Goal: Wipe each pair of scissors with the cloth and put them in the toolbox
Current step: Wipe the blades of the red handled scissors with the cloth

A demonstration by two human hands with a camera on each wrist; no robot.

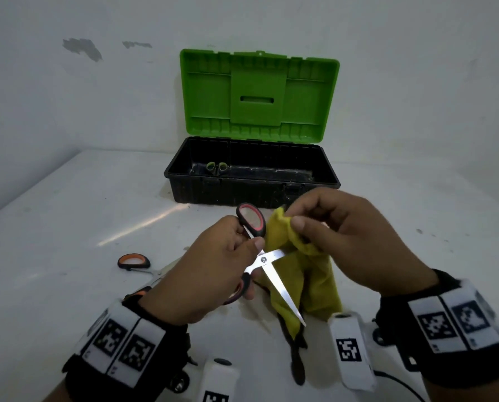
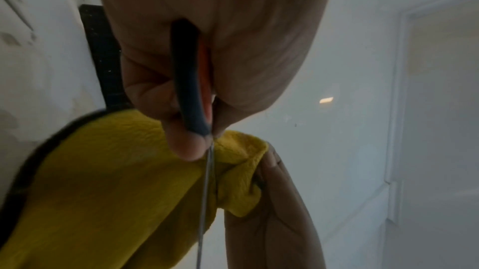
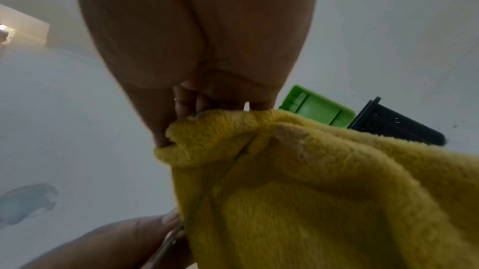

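White table [image 1: 68, 216]; left hand [image 1: 213, 271] gripping scissors [image 1: 264, 259], right hand [image 1: 344, 239] pinching cloth [image 1: 315, 285]

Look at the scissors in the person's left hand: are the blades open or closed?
Open. In the head view the scissors show two blades spread apart from the pivot, one pointing down, the other running into the yellow cloth.

The left hand [image 1: 213, 274] is raised in front of the body, back of the hand up, fingers curled round the handles of the red-and-black scissors [image 1: 264, 261], thumb pressed just above the pivot. The right hand [image 1: 350, 242] is held just beside it at the same height, thumb and forefinger pinching the yellow cloth [image 1: 306, 274] over one blade. Both wrists carry black bands with white marker tags.
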